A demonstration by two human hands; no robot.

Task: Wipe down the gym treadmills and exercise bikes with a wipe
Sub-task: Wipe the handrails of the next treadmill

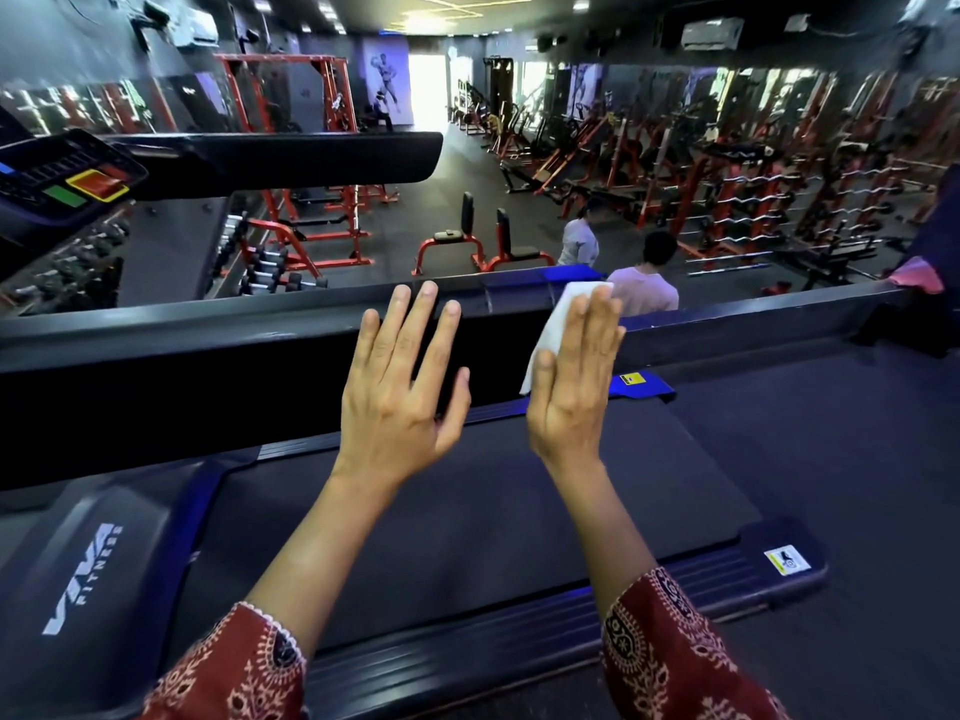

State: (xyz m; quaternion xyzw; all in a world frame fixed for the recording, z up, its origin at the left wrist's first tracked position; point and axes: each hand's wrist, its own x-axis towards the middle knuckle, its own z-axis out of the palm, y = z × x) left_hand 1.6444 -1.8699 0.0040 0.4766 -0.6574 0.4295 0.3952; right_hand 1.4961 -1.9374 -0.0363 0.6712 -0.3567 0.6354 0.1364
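A black treadmill lies below me, its belt (467, 506) running across the frame and its blue side rail (519, 641) nearest me. A black handrail (208, 366) crosses the middle of the view. My left hand (405, 376) is flat with fingers spread against this handrail, holding nothing. My right hand (576, 376) presses a white wipe (558, 319) against the same rail with flat fingers, the wipe showing above and left of the hand. The treadmill console (67, 184) with green, red and yellow buttons sits at the upper left.
Beyond the rail the gym floor lies lower: red and black benches (483, 241), a dumbbell rack (260, 262), barbell racks (769, 200) at right. Two people (644, 283) sit just past the rail. A pink cloth (917, 275) hangs at the rail's right end.
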